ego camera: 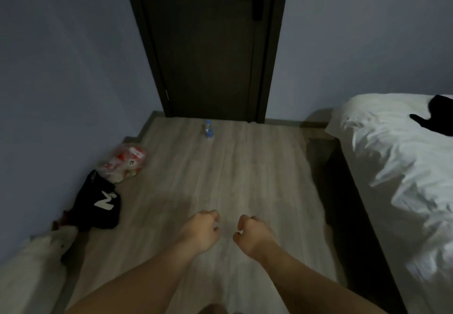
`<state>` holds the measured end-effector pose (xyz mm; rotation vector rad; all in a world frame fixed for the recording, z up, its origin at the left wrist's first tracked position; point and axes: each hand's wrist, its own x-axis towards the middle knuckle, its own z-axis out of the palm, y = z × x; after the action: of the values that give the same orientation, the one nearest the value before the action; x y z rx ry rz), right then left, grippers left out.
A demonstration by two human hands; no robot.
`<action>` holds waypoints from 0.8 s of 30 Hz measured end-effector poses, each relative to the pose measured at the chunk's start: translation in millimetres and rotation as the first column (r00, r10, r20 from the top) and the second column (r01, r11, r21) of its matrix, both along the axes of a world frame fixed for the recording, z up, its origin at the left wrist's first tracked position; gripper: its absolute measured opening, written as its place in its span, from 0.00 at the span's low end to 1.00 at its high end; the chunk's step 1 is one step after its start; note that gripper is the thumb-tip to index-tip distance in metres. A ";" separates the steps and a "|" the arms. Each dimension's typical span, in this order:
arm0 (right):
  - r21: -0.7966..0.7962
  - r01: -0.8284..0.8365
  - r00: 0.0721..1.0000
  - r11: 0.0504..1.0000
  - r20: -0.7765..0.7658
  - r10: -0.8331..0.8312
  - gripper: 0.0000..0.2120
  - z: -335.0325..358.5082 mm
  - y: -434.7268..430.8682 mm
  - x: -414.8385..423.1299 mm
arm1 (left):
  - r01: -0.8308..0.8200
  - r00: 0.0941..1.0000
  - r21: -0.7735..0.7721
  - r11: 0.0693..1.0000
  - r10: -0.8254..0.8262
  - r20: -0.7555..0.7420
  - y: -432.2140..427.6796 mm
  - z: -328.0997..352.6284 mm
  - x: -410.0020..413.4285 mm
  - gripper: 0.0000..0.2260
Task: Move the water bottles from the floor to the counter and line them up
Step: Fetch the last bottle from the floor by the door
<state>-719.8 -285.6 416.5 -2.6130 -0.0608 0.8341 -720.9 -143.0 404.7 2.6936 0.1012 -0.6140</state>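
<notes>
One small clear water bottle (pixel 208 129) with a blue cap and blue label stands upright on the wooden floor, just in front of the dark door. My left hand (pixel 200 230) and my right hand (pixel 252 234) hang side by side over the floor, well short of the bottle. Both have their fingers curled in loosely and hold nothing. No counter is in view.
A dark door (pixel 208 44) closes the far wall. Along the left wall lie a clear plastic bag with red packets (pixel 123 163), a black bag (pixel 100 202) and a white bundle (pixel 36 259). A bed with white bedding (pixel 404 171) fills the right side.
</notes>
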 end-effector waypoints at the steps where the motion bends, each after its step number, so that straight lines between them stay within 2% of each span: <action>1: 0.008 0.003 1.000 1.000 -0.008 -0.003 0.17 -1.6 0.5 14.9 | -0.003 1.000 -0.007 1.000 0.003 -0.002 -0.8 -2.2 16.8 0.15; 6: 0.023 0.021 1.000 1.000 -0.004 -0.021 0.16 -10.3 6.9 104.6 | 0.013 0.999 -0.005 1.000 -0.014 -0.038 4.8 -18.2 102.2 0.16; 13: 0.029 -0.044 0.999 0.999 0.012 0.044 0.17 -11.0 68.7 264.0 | -0.001 0.999 -0.032 0.999 0.002 0.044 49.3 -21.5 258.0 0.16; 18: 0.000 -0.061 0.998 0.998 -0.004 0.061 0.18 -2.1 96.2 365.7 | -0.022 0.999 0.000 1.000 0.022 0.049 88.9 -14.1 355.7 0.16; 24: -0.003 -0.058 0.997 0.998 -0.042 0.058 0.17 -15.7 99.6 466.3 | 0.007 1.000 0.033 0.999 -0.007 -0.002 101.6 -18.2 461.6 0.16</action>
<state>-253.5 -186.0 400.7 -2.6076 -0.1240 0.9088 -259.2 -41.4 386.5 2.7263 0.1037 -0.6227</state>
